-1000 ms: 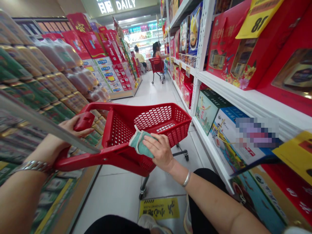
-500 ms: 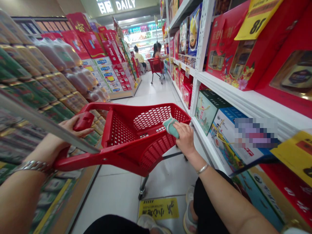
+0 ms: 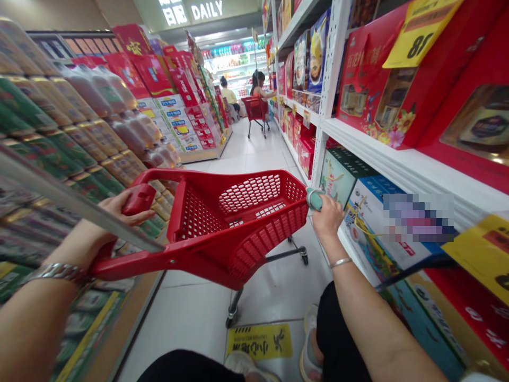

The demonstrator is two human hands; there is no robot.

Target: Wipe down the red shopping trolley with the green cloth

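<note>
Site: retail shop, a supermarket aisle. Evidence: the red shopping cart gripped at its handle by the left hand. Right of the right hand, white metal shelving carries boxed goods, with red gift boxes on the upper shelf and a yellow price card above them. Left of the left hand, stacked drink cans and bottles in shrink-wrap. Beyond both hands, a second red cart, an illuminated "DAILY" store sign, and further stocked shelves. Below the hands, white tile floor with a yellow floor sticker.
</note>
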